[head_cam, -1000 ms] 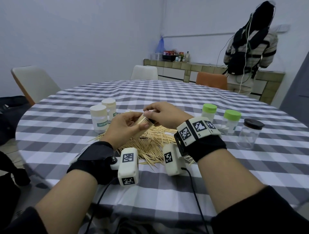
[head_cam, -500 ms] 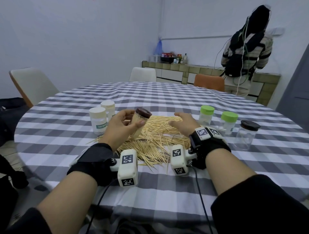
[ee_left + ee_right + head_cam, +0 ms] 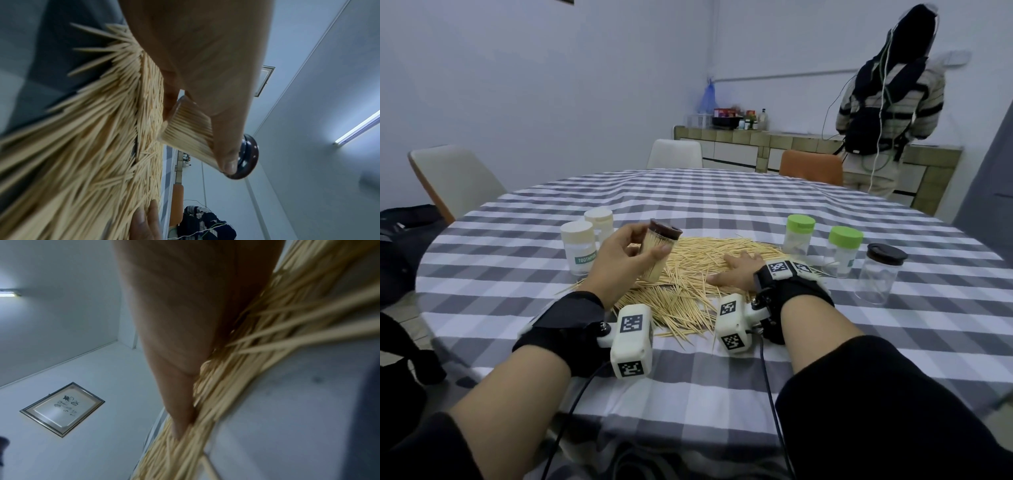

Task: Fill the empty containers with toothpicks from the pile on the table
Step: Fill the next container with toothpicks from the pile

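Toothpicks pack the clear container point(image 3: 654, 253) that the left hand point(image 3: 616, 263) grips, thumb across the front wall and fingers curled round the back, holding it above the near-left edge of the pile point(image 3: 688, 274), tilted with its dark brown lid point(image 3: 664, 230) on and uppermost. In the left wrist view the thumb lies along the same container point(image 3: 189, 134), its tip right at the lid point(image 3: 246, 155). The right hand point(image 3: 739, 270) lies palm down on the pile with straight, spread fingers, holding nothing; in the right wrist view a finger point(image 3: 180, 402) presses into the sticks point(image 3: 257, 353). The pile spreads over the middle of the round table point(image 3: 722, 394), covered in a grey-and-white checked cloth. Left of the pile stand two cream-lidded containers point(image 3: 578, 246), the nearer with a green label. Right of it stand two green-lidded containers point(image 3: 799, 236) and, further right, a clear jar with a dark lid point(image 3: 880, 274). Chairs point(image 3: 455, 178) surround the table, and a person in a striped top point(image 3: 887, 102) stands at the far counter point(image 3: 756, 144), back turned.
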